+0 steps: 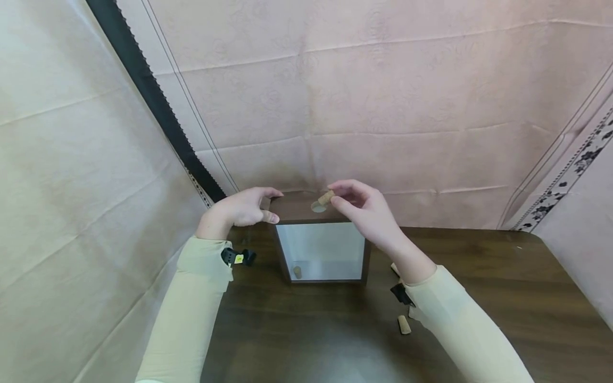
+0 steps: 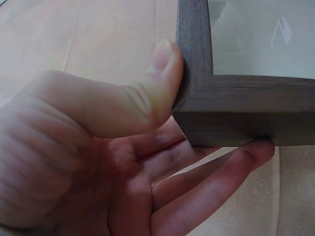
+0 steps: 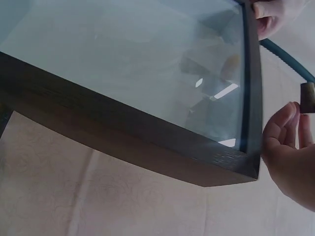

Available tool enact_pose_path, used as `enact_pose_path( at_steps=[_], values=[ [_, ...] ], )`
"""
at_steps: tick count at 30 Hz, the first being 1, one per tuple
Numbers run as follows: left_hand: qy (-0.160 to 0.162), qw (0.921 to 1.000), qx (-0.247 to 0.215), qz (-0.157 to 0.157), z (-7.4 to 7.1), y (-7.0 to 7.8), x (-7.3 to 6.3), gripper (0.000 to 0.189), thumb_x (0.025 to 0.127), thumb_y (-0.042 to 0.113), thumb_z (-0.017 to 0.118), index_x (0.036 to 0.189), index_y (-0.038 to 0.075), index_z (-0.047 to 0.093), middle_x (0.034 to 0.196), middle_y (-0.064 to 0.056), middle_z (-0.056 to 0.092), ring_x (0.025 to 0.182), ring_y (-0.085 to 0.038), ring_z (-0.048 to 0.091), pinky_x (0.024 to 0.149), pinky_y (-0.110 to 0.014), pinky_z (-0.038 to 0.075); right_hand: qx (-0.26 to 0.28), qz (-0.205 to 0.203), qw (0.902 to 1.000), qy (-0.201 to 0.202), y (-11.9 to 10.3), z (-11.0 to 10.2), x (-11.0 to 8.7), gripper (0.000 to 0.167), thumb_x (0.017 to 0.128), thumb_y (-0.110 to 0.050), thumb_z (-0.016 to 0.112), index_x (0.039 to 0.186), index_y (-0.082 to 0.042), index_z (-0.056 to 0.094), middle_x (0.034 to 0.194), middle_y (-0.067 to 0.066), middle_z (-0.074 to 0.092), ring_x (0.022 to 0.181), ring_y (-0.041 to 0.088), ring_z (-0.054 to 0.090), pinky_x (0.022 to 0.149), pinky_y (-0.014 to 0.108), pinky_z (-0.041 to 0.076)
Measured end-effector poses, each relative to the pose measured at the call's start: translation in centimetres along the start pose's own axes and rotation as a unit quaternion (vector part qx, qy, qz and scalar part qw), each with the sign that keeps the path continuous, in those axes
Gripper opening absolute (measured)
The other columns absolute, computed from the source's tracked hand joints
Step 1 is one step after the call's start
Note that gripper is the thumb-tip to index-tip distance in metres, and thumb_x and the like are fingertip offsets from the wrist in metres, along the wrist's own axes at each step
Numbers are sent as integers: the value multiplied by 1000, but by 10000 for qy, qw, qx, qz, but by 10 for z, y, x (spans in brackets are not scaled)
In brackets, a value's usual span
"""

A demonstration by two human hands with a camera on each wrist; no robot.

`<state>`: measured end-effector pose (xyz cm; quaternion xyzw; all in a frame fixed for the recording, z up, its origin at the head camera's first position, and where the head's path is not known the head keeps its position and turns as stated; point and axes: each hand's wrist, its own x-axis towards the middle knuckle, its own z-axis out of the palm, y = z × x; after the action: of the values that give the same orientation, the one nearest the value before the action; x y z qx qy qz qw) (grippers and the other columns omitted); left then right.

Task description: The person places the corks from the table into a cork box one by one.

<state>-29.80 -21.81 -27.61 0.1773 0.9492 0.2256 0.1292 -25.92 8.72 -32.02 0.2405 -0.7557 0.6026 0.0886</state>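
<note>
A dark wooden box frame [image 1: 282,250] with a glass front stands upright on the table; a round hole [image 1: 318,207] shows in its top face. My left hand [image 1: 244,206] grips the frame's upper left corner, thumb on one side and fingers against another, as the left wrist view shows. Between the thumb and fingertips of my right hand [image 1: 371,213] is a cork [image 1: 326,198], held tilted right over the hole. The right wrist view shows this cork [image 3: 307,98] at the fingertips. Behind the glass, another cork [image 1: 297,272] sits low at the left.
Loose corks lie on the brown table [image 1: 306,330] to the right of the frame, one cork [image 1: 404,325] in plain sight and others partly hidden by my right forearm. A patterned cloth backdrop [image 1: 383,106] hangs close behind the frame, with more cloth at both sides.
</note>
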Motion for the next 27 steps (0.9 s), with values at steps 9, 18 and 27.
enact_pose_path(
  at_steps=[9,18,27],
  values=[
    [51,9999,56,-73,0,1,2,65,101,22,77,159,14,50,163,-17,47,147,-42,44,117,-67,36,-586,102,9975,-369,8,11,31,26,103,-25,74,127,-14,73,114,0,75,101,20,70,85,40,60],
    [53,10000,-74,20,0,-5,0,64,100,22,77,158,14,51,163,-16,46,148,-41,43,118,-68,35,-1115,-256,9934,8,17,16,30,24,103,-20,73,125,-14,76,112,-1,75,92,19,68,80,38,61],
    [122,9998,-107,71,1,-7,2,64,99,22,78,157,13,52,163,-17,46,149,-42,42,119,-67,34,-1431,-297,9892,-81,19,16,29,22,101,-21,76,121,-11,77,106,0,75,90,18,70,80,36,62]
  ],
)
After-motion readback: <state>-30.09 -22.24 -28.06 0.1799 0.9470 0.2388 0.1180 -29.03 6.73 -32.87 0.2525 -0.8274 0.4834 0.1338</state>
